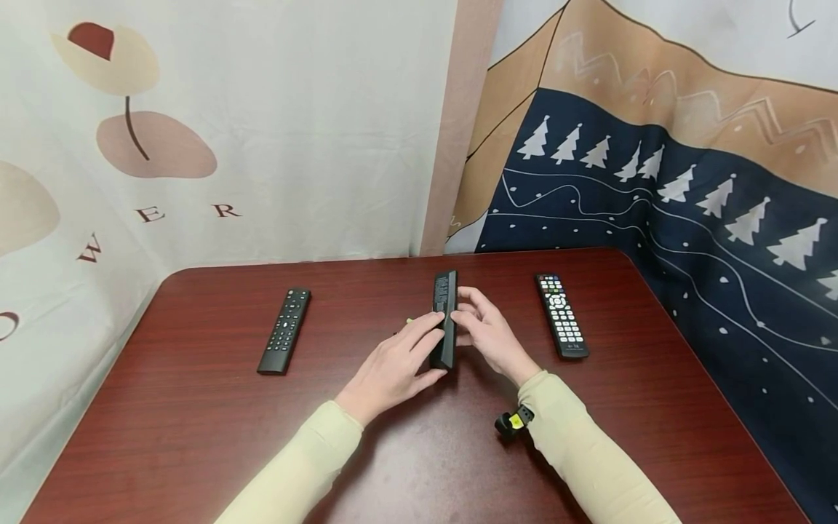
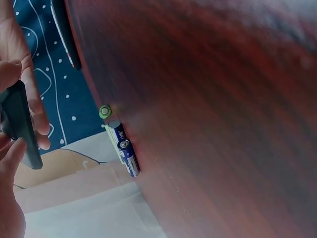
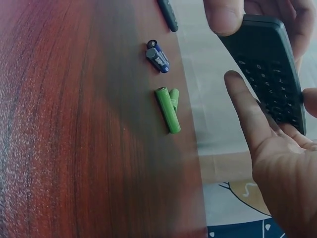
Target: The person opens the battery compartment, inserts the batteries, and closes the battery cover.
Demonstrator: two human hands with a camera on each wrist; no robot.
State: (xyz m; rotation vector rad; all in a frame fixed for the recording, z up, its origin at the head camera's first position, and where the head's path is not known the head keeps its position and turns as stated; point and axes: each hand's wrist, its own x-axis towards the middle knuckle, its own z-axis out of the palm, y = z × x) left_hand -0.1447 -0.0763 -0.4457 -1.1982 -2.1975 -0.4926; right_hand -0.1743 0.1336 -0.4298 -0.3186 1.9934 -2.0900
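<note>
A black remote control is held raised between both hands, its labelled back showing in the head view. The left hand grips its lower left side with the fingers over the back. From the right, the right hand holds it, thumb against the near edge and fingers behind. In the right wrist view the remote's keypad shows, with one right finger extended beside it. On the table below lie blue batteries and green batteries, mostly hidden behind the left hand in the head view.
A black remote lies left on the dark red table. Another, with white keys, lies to the right. Printed curtains hang along the table's far side. A black wrist device hangs at the right wrist.
</note>
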